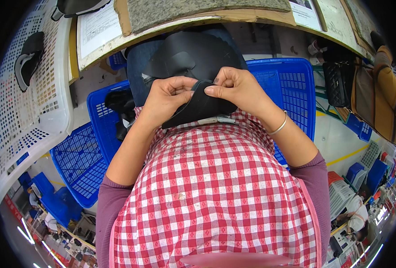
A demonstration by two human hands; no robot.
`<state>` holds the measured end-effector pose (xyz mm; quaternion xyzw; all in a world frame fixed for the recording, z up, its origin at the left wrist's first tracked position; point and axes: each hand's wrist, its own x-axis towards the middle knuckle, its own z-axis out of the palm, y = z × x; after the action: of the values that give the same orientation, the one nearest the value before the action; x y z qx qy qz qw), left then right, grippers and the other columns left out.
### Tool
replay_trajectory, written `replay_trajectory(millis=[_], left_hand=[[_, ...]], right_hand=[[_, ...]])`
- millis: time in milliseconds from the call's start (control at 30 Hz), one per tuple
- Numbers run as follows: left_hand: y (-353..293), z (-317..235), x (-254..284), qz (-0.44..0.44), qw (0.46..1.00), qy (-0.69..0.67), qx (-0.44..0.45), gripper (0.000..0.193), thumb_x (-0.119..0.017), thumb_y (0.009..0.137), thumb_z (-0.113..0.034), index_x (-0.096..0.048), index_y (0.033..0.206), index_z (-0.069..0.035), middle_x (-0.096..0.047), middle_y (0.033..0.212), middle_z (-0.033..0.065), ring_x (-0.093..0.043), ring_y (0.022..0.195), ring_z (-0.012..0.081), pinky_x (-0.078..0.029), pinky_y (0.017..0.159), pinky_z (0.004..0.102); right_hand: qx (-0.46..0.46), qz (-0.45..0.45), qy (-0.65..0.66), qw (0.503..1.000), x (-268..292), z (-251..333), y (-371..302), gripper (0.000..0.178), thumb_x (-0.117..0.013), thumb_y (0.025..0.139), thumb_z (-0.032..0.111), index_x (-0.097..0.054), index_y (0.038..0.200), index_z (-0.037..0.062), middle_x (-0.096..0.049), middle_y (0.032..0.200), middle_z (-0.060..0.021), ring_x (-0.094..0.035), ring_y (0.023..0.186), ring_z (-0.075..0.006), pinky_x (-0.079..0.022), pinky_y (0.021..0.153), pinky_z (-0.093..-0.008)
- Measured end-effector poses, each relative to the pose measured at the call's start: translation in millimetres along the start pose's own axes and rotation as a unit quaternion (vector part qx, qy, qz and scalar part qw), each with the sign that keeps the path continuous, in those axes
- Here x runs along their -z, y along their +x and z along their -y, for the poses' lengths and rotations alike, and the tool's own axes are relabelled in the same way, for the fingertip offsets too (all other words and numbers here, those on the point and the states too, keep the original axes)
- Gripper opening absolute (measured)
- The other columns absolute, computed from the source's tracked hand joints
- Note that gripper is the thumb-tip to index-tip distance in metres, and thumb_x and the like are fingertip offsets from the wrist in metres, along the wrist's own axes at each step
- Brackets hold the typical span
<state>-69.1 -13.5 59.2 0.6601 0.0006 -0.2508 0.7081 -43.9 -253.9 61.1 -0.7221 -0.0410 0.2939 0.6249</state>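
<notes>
Over my lap, both hands hold a black leather-like piece (205,106) that looks like part of a shoe upper. My left hand (163,98) pinches its curved edge between thumb and fingers. Close beside it, my right hand (241,90) pinches the same edge, thumb on top and fingertips partly hidden behind. The edge stands raised between the two hands. Just beyond them, more smooth black pieces (207,50) lie across my knees, with a dull grey patch on one. A small pale object (213,120) lies on my apron below the held piece.
Blue plastic crates (295,85) stand on both sides of my lap; the left one holds dark pieces (120,106). A white perforated basket (50,105) carries a black-and-white shoe part (30,60). Ahead runs a workbench edge (102,49). Bags (338,82) hang at the right.
</notes>
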Motion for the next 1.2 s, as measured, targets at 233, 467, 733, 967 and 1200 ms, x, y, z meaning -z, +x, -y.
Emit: replay_trajectory(millis=[233,467,733,967,1200], left_hand=[[-0.2,2.2,4.9,-0.021,0.999,0.042,-0.014,0.025,-0.069,0.096,0.004,-0.074,0.120,0.003,-0.077,0.103,0.0059,-0.070,0.093,0.0092,-0.056,0.084,0.0235],[11.7,-8.2,-2.7,-0.014,0.999,-0.011,0.042,0.011,-0.073,0.095,-0.002,-0.076,0.106,-0.001,-0.073,0.092,-0.0013,-0.062,0.080,0.0026,-0.049,0.072,0.0185],[3.7,4.2,-1.9,-0.076,0.995,0.039,-0.054,0.008,-0.076,0.090,0.001,-0.073,0.097,-0.001,-0.069,0.085,-0.0037,-0.058,0.073,-0.0004,-0.044,0.067,0.0162],[5.8,-63.8,-5.2,-0.072,0.966,0.205,-0.142,0.007,-0.078,0.084,0.002,-0.071,0.086,0.000,-0.064,0.077,-0.0047,-0.055,0.068,0.0004,-0.046,0.061,0.0191],[1.3,-125.1,58.0,0.159,0.969,0.185,0.038,0.017,-0.082,0.092,-0.015,-0.075,0.092,0.000,-0.070,0.078,-0.0013,-0.062,0.072,0.0039,-0.050,0.065,0.0221]], right_hand=[[-0.019,0.000,-0.002,1.000,1.3,7.3,1.6,0.027,-0.085,0.089,0.019,-0.066,0.082,0.0027,-0.071,0.072,-0.0035,-0.062,0.066,-0.0055,-0.048,0.059,-0.0219],[0.007,0.010,-0.035,0.999,-2.2,-3.2,5.4,0.025,-0.083,0.091,0.020,-0.068,0.089,0.0010,-0.072,0.077,-0.0042,-0.064,0.068,-0.0070,-0.049,0.061,-0.0227],[-0.069,-0.074,0.202,0.974,49.3,-5.8,12.6,0.041,-0.079,0.095,0.016,-0.064,0.127,-0.0043,-0.075,0.107,-0.0133,-0.075,0.093,-0.0182,-0.063,0.085,-0.0282],[0.369,0.028,-0.283,0.885,-2.5,36.2,45.4,0.036,-0.088,0.077,0.018,-0.068,0.105,0.0072,-0.072,0.094,-0.0116,-0.072,0.090,-0.0278,-0.057,0.076,-0.0367],[0.178,0.061,-0.004,0.982,-35.5,32.0,17.4,0.025,-0.087,0.083,0.013,-0.065,0.087,0.0044,-0.063,0.071,0.0001,-0.057,0.064,-0.0066,-0.045,0.060,-0.0276]])
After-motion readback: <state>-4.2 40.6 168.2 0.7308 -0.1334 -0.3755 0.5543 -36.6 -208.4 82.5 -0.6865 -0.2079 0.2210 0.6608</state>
